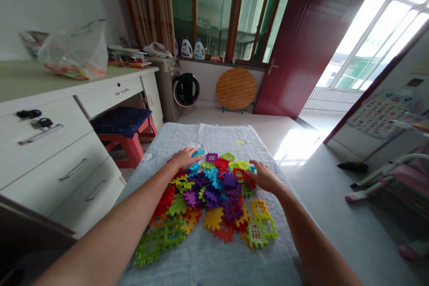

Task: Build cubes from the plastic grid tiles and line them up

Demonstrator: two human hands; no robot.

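- Left hand (184,160), frame centre, on blue tile (197,153); grip unclear.
- Right hand (264,176), centre-right, at tiles (213,219); grip unclear.
- Tiles look light, stiff; pinch notched edges.

The left hand (183,160) and right hand (264,177) were both bare, and so were the left forearm (115,216) and right forearm (306,225), uncovered down to the lower edge of the view. Each forearm was smooth in outline, broad at the near end, narrowing to a slimmer wrist (172,167), with slender, slightly blurred fingers (254,163)
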